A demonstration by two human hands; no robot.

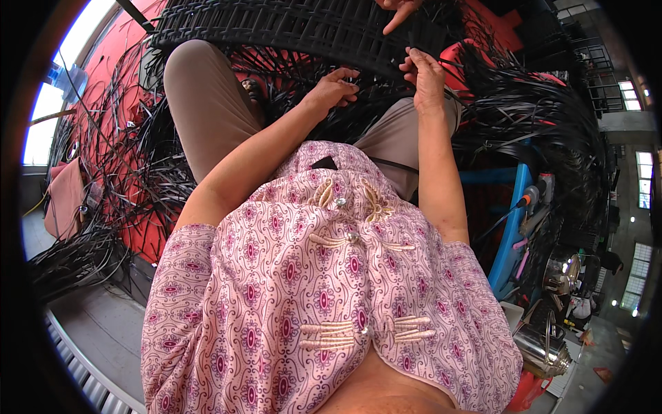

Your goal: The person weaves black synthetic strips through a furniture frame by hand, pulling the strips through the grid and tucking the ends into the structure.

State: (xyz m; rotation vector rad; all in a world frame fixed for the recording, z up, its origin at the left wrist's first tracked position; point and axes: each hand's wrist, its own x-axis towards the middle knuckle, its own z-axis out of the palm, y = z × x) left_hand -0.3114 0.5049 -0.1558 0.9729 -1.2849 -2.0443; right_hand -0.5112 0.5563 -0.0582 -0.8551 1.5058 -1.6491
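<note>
A black woven rattan panel [289, 27] lies across my knees at the top of the view. My left hand [334, 86] pinches a thin black strip [365, 83] at the panel's near edge. My right hand [424, 76] grips another black strip [414, 41] just to the right, its fingers closed on it. Another person's hand [398, 10] reaches in from the top edge, pointing a finger down at the weave above my right hand.
Loose black strips [531, 117] pile up on both sides over a red surface [117, 62]. A blue frame [514, 221] stands at the right, with a tool [534, 196] and metal pots [548, 345] beside it. Grey floor [96, 324] lies at lower left.
</note>
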